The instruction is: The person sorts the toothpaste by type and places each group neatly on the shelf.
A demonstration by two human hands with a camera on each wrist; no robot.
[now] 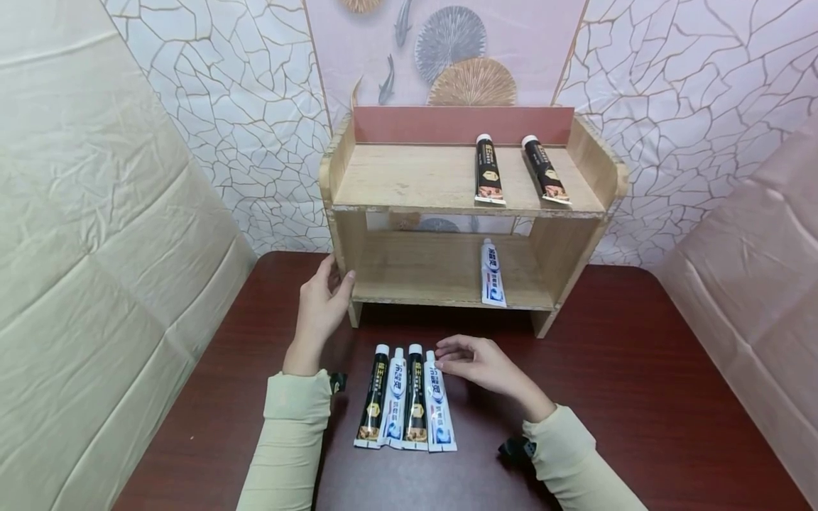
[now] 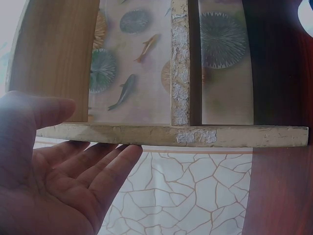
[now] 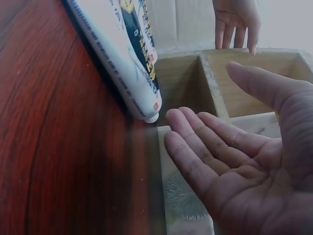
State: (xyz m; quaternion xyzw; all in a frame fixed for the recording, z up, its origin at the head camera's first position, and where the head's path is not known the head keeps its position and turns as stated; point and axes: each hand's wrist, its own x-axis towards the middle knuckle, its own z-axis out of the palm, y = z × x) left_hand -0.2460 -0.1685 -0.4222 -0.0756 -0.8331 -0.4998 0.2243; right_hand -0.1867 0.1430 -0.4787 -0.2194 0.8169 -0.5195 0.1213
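My left hand (image 1: 324, 301) is at the left side panel of a small two-tier wooden shelf (image 1: 409, 177). In the left wrist view the thumb lies on the panel's inner side and the fingers (image 2: 115, 171) on its outer side. On the table four toothpaste tubes lie side by side: a black tube (image 1: 374, 397), a white tube (image 1: 395, 401), another black tube (image 1: 416, 401) and another white tube (image 1: 439, 404). My right hand (image 1: 479, 362) hovers beside the cap end of the rightmost white tube, fingers (image 3: 195, 161) extended and holding nothing.
Two black toothpaste tubes, one upright-facing (image 1: 488, 170) and one slanted (image 1: 545, 170), lie on the upper shelf board's right half. A white toothpaste tube (image 1: 491, 273) lies on the lower board. The dark red table (image 1: 639, 397) meets a patterned wall (image 1: 224, 106).
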